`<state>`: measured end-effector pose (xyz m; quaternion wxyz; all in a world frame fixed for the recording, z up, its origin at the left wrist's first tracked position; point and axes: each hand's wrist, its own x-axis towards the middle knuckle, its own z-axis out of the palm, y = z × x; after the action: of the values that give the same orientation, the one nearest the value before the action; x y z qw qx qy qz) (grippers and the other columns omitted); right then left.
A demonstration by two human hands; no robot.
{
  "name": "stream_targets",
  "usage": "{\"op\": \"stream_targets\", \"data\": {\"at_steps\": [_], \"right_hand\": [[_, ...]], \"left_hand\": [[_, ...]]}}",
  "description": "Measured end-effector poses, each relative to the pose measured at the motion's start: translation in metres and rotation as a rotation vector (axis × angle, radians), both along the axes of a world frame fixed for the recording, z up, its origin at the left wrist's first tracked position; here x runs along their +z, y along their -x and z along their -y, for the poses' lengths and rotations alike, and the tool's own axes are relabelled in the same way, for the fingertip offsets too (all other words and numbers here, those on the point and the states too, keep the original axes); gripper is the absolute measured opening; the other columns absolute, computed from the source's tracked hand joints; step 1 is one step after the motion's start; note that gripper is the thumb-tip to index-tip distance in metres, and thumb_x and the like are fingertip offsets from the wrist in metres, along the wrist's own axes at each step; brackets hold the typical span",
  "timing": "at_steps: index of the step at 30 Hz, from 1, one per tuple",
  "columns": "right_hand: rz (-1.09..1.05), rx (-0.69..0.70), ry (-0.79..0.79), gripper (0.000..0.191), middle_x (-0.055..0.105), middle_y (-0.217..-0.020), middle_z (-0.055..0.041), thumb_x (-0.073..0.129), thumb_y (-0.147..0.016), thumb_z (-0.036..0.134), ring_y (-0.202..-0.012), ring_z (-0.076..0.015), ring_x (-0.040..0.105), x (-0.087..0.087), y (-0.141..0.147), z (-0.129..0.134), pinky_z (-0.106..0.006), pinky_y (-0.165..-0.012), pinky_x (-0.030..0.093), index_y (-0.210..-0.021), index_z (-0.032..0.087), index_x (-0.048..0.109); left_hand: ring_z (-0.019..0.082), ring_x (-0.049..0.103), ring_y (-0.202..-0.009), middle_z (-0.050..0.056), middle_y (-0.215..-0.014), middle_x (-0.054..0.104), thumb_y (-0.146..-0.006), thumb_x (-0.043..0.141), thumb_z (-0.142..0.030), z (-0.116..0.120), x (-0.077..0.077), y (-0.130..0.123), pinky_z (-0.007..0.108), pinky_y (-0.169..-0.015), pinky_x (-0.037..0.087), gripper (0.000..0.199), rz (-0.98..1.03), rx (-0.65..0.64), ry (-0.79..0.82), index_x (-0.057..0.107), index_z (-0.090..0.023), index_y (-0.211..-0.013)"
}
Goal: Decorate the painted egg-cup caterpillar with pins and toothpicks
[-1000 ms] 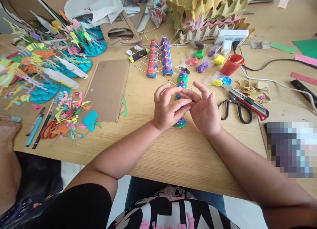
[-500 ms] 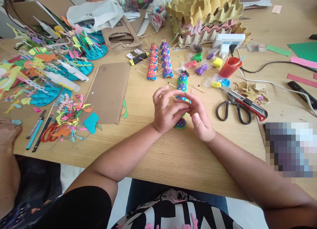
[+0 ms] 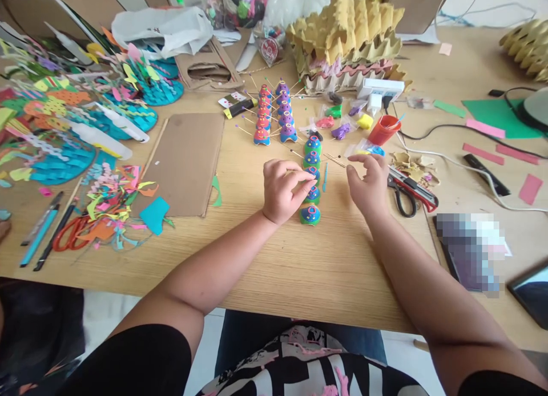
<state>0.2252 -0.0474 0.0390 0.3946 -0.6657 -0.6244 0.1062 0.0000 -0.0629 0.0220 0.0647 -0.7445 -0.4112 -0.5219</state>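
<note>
A row of blue-and-green clay-covered egg-carton cups (image 3: pixel 310 215) runs away from me down the middle of the table. My left hand (image 3: pixel 285 193) is at the row's left side, thumb and forefinger pinched together in front of the cups. Whatever the pinch holds, if anything, is too small to make out. To the right of the row my right hand (image 3: pixel 369 185) hovers with thumb and fingers apart, near several toothpicks (image 3: pixel 335 160). A small blue stick tool (image 3: pixel 325 178) lies between the row and that hand. Behind stand a red-and-blue row (image 3: pixel 262 134) and a purple-and-blue row (image 3: pixel 288 132), with toothpicks sticking out.
Scissors (image 3: pixel 405 202) and a red cutter (image 3: pixel 417 190) lie right of my right hand. Farther back are an orange cup (image 3: pixel 384 130), bagged clay (image 3: pixel 341 132) and egg trays (image 3: pixel 342 36). At left are a cardboard sheet (image 3: pixel 184 162), paper scraps (image 3: pixel 115 205) and glue bottles (image 3: pixel 100 140).
My hands, which met over the blue-and-green row, are now apart. The right hand has moved right toward the toothpicks; the left stays pinched beside the row. The view has shifted somewhat to the right.
</note>
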Motion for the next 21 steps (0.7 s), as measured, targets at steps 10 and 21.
{"op": "stream_targets", "data": {"at_steps": [10, 21], "right_hand": [[0.608, 0.149, 0.374, 0.022, 0.075, -0.111, -0.0171, 0.064, -0.089, 0.026, -0.116, -0.0374, 0.064, 0.034, -0.025, -0.057, -0.055, -0.101, 0.050, -0.099, 0.016, 0.081], [0.701, 0.170, 0.603, 0.005, 0.069, -0.082, -0.0142, 0.069, -0.082, 0.016, -0.090, -0.0294, 0.066, 0.041, -0.006, -0.077, -0.044, -0.084, 0.050, -0.079, 0.016, 0.072]], "left_hand": [[0.019, 0.062, -0.086, 0.002, -0.086, 0.071, -0.102, 0.064, -0.045, -0.002, -0.002, -0.001, 0.041, -0.092, 0.044, 0.022, -0.008, -0.059, 0.028, 0.075, -0.027, -0.095], [0.021, 0.060, -0.089, 0.003, -0.086, 0.071, -0.103, 0.063, -0.044, -0.001, -0.001, -0.003, 0.041, -0.092, 0.044, 0.022, 0.038, -0.088, 0.015, 0.076, -0.028, -0.095]]}}
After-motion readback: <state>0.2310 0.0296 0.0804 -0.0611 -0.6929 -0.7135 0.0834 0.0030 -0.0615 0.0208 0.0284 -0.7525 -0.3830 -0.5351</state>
